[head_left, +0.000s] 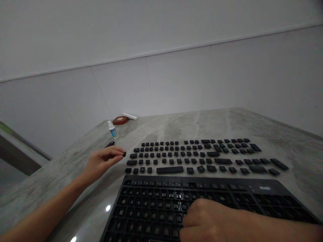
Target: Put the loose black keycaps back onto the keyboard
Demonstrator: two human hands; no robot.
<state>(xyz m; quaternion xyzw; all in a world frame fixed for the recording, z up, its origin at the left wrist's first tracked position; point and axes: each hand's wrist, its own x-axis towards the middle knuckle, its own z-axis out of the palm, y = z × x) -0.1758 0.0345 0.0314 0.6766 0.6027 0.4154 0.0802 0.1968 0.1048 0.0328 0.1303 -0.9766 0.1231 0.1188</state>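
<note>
A small black keycap (124, 154) is pinched between the thumb and fingers of my left hand (103, 159), just left of the rows of loose keycaps (169, 169) laid on the table. Below those rows lies a black keyboard (254, 187). Most of its key sockets are bare; along its top row, low key shapes still show. Over its middle, my right hand (205, 220) is closed with curled fingers. Its fingertips are turned down and hidden, so whatever they may grip does not show.
A white spray bottle (113, 130) with a blue label stands at the back left. Behind it are a brown-red box (120, 120) and a white strip (130, 116). A dark object (110, 144) lies beyond my left hand. The grey marble table (181, 127) reaches the wall.
</note>
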